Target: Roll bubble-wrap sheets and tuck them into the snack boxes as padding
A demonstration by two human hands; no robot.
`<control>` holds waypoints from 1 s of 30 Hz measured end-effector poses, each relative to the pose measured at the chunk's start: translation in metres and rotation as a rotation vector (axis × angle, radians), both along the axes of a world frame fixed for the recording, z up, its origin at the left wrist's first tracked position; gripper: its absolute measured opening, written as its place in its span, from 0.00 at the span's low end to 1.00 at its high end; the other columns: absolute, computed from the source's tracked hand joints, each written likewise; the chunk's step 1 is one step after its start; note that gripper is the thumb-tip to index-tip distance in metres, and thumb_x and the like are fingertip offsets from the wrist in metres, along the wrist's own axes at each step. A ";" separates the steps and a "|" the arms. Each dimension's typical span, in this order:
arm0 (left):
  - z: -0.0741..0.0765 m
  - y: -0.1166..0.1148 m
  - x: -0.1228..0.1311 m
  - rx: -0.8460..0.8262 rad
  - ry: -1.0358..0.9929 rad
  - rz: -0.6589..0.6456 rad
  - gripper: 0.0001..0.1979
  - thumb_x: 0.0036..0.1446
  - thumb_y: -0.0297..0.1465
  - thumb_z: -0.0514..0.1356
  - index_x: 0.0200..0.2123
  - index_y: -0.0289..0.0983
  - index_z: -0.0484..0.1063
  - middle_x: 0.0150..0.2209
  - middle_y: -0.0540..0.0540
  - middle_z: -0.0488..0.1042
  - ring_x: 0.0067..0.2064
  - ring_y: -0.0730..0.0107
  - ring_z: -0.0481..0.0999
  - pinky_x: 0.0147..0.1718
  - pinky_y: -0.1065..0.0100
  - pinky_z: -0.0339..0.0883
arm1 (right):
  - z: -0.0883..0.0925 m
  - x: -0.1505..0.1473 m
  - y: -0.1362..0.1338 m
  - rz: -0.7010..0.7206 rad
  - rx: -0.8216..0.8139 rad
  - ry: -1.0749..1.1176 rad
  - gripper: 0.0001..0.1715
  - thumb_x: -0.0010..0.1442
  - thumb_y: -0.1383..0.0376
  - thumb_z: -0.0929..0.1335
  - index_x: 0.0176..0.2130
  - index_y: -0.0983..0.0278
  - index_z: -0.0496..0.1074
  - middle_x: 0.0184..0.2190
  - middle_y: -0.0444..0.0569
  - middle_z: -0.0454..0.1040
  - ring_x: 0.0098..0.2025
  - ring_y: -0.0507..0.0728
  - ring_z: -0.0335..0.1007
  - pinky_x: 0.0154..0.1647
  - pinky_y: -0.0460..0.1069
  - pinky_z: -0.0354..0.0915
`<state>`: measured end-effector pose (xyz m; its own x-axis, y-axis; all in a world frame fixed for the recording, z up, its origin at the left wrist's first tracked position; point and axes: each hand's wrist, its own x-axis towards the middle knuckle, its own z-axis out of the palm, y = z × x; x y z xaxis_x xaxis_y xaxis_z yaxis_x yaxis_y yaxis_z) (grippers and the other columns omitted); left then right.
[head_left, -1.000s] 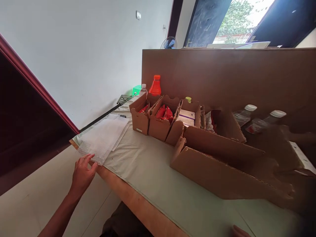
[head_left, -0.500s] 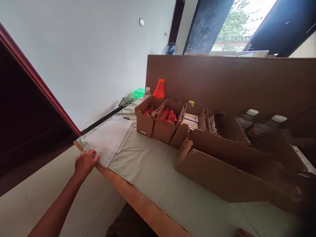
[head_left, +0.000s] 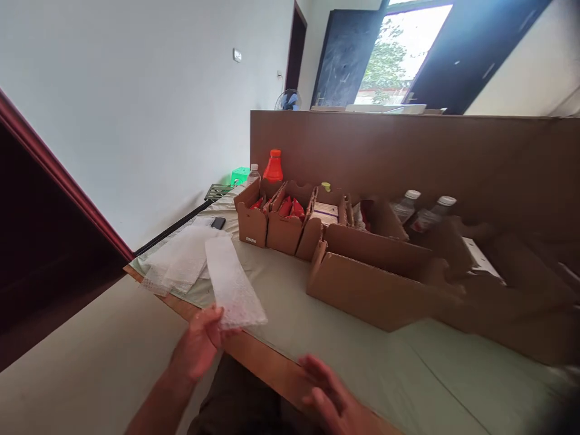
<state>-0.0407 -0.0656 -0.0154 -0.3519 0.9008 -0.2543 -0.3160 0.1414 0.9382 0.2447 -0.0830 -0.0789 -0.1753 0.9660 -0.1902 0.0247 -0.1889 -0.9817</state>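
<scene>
— Holding what in the left hand (head_left: 197, 347)?
— Gripping a strip of bubble wrap (head_left: 235, 284) by its near end, thumb above and fingers below.
— Placed where, exactly?
— Slanting over the front edge of the table (head_left: 281, 281), just beside a pile of bubble wrap (head_left: 174, 254). Hard to tell about any contact between the two.
— And doing what with the right hand (head_left: 335, 396)?
— Hovering near the same edge, fingers spread and loosely bent, somewhat blurred.
— Seeing anything behind?
— Look past the right hand for a long cardboard box (head_left: 357, 296). Farther back, spot small boxes in a row, including one with red packets (head_left: 296, 208) inside. Notice, too, a red bottle (head_left: 273, 166) behind the row and a dark flat object (head_left: 218, 223) at the pile's far end.
</scene>
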 end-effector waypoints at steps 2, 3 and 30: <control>-0.008 -0.012 0.037 0.013 -0.335 -0.108 0.15 0.44 0.41 0.69 0.33 0.37 0.78 0.38 0.44 0.79 0.40 0.61 0.77 0.35 0.64 0.73 | 0.008 -0.033 -0.006 0.060 -0.147 0.311 0.40 0.54 0.37 0.71 0.57 0.57 0.74 0.56 0.60 0.77 0.57 0.71 0.74 0.43 0.58 0.73; -0.013 -0.019 0.053 0.004 -0.434 -0.176 0.15 0.44 0.39 0.70 0.35 0.37 0.79 0.38 0.43 0.80 0.40 0.62 0.77 0.35 0.65 0.72 | 0.011 -0.041 -0.005 0.071 -0.177 0.414 0.42 0.54 0.36 0.71 0.57 0.58 0.74 0.56 0.60 0.76 0.57 0.71 0.73 0.44 0.59 0.72; -0.062 -0.060 0.056 -0.151 -0.470 0.035 0.11 0.41 0.20 0.70 0.30 0.34 0.76 0.30 0.50 0.81 0.28 0.69 0.80 0.25 0.67 0.78 | 0.021 0.092 -0.056 -0.401 -0.174 0.294 0.48 0.45 0.52 0.81 0.60 0.61 0.68 0.35 0.48 0.80 0.32 0.59 0.75 0.34 0.52 0.71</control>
